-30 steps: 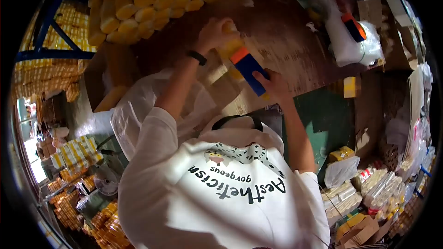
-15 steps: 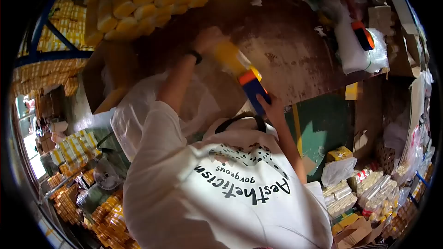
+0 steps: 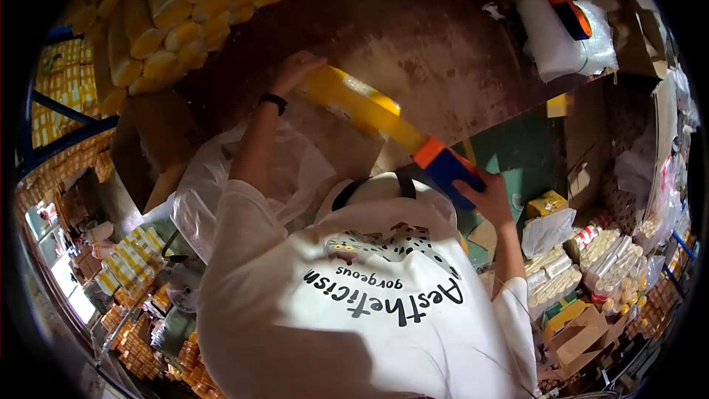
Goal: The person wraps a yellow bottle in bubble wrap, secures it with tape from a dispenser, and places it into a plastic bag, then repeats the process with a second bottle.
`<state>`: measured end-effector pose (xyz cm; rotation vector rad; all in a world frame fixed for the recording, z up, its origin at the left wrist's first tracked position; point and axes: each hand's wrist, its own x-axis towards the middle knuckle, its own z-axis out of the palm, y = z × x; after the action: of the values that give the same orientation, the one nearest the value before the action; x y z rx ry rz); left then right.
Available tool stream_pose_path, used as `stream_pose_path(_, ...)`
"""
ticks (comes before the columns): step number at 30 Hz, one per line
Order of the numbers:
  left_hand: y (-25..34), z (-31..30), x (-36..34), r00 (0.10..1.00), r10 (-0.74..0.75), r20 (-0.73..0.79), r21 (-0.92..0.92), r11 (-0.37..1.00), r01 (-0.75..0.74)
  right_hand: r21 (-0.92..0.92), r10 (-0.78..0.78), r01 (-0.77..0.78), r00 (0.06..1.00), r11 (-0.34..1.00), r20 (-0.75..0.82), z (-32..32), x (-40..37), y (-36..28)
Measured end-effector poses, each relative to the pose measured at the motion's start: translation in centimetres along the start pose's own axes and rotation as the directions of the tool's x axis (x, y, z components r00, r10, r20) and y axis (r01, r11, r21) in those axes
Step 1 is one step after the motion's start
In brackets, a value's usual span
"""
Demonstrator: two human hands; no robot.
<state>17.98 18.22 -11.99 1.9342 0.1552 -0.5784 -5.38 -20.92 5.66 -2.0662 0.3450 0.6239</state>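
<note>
My left hand (image 3: 301, 68), with a black band at the wrist, grips the upper left end of a yellow wrapped pack (image 3: 362, 91) over the brown table (image 3: 450, 66). Its fingertips are partly hidden. At the lower right, my right hand (image 3: 484, 193) is closed around a blue and orange tape dispenser (image 3: 448, 171). A yellow tape strip (image 3: 402, 131) stretches taut between the dispenser and the pack.
Yellow packs (image 3: 173, 11) are stacked at the upper left. A cardboard box (image 3: 151, 148) and clear plastic bag (image 3: 210, 177) lie left. Another tape dispenser (image 3: 570, 16) rests on bubble wrap (image 3: 546, 37) at the upper right.
My right hand and the dispenser have moved right and down, and a longer tape strip shows. My left hand appears farther left. The whole view has shifted.
</note>
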Motion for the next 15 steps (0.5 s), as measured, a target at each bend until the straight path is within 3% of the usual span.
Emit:
stream_pose_path(1,-0.3,0.1,-0.2,0.999,0.043,-0.009,-0.003,0.999,-0.043,-0.021,0.043,-0.043,0.999,0.999,0.003,-1.2,-0.7,-0.6)
stream_pose_path(4,0.9,0.3,0.1,1.0,0.008,0.01,-0.036,0.999,-0.008,-0.179,-0.094,0.088,0.995,0.98,-0.026,-2.5,-2.3,-3.7)
stream_pose_path(5,0.9,0.4,0.4,1.0,0.004,0.012,-0.02,1.0,-0.004,-0.219,0.019,-0.012,0.999,0.976,0.033,-2.9,-1.9,-4.3)
stream_pose_path(9,0.6,0.3,1.4,1.0,-0.01,0.009,0.002,1.0,0.01,-0.091,-0.011,0.013,1.0,0.996,0.025,-0.1,1.3,2.0)
stream_pose_path(12,0.8,0.2,0.7,0.996,-0.081,0.021,-0.03,0.996,0.082,-0.029,0.062,-0.06,0.995,0.998,0.072,2.4,2.3,4.4)
stream_pose_path(15,0.0,0.2,0.9,0.991,-0.121,0.056,-0.075,0.989,0.125,-0.085,-0.017,0.02,0.999,0.996,0.028,4.5,3.4,6.5)
